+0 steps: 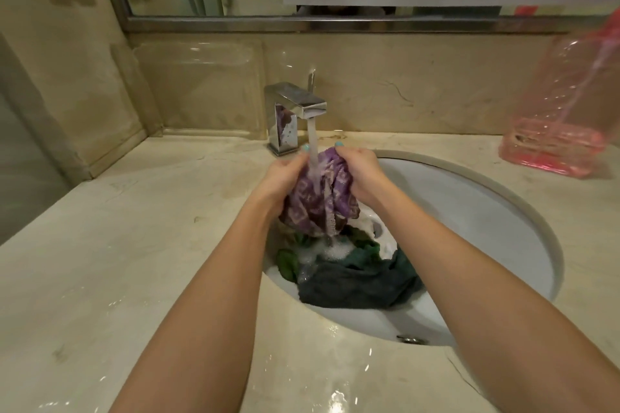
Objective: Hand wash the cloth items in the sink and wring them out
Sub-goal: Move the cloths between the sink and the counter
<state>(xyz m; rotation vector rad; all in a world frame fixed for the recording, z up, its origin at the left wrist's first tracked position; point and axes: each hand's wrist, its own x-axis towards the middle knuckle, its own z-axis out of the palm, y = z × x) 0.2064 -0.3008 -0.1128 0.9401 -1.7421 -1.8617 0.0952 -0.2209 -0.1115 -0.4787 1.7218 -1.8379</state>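
Both hands gripped a bunched purple patterned cloth (315,198) between them, above the sink (469,211) near the bench's (134,245) back edge. The left hand (285,178) closed its fingers round the cloth's left side, the right hand (360,174) round its right side, and water from the faucet (295,111) ran onto the fabric between them. Its lower end hung just over a heap of dark green cloths (359,282) lying with suds in the basin. A pink plastic bag (563,117) stood toward the bench's far right corner.
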